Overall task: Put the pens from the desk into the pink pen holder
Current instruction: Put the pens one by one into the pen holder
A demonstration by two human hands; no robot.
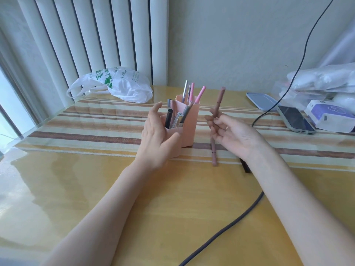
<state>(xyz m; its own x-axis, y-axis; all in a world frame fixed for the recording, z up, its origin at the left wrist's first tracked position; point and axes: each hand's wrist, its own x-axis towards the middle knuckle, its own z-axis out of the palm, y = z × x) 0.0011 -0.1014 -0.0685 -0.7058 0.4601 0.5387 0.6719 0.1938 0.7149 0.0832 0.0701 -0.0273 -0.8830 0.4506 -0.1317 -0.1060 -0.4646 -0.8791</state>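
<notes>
The right hand [233, 133] has its grip closed round a brown pen [219, 101], pinched low on the barrel between thumb and fingers; the pen stands nearly upright, its top leaning slightly right, lifted above the desk [172, 198] just to the right of the pink pen holder [189, 125]. The left hand [155, 135] has a wide, relaxed grip, with straight fingers cupped against the left side of the holder's lower front compartment; whether the palm actually presses the wall cannot be told.

The holder stands on a striped mat [86, 121] at the middle of the desk. Its taller rear compartment carries several pink and silver pens, which lean to the right; the lower front one carries dark and grey pens and a clear tube.

Below the right hand, a second brown pen [213, 152] lies on the mat, pointing toward the person, near the holder's right side. A dark pen [245, 167] lies further right, mostly hidden behind the right wrist.

A dark cable [230, 229] crosses the near desk. At the far left lies a white plastic bag [124, 85]. At the right are a blue tray [263, 100], a phone [294, 120] lying face up, a white box [330, 116] and clear bags behind them. Vertical blinds [86, 35] hang behind the desk.
</notes>
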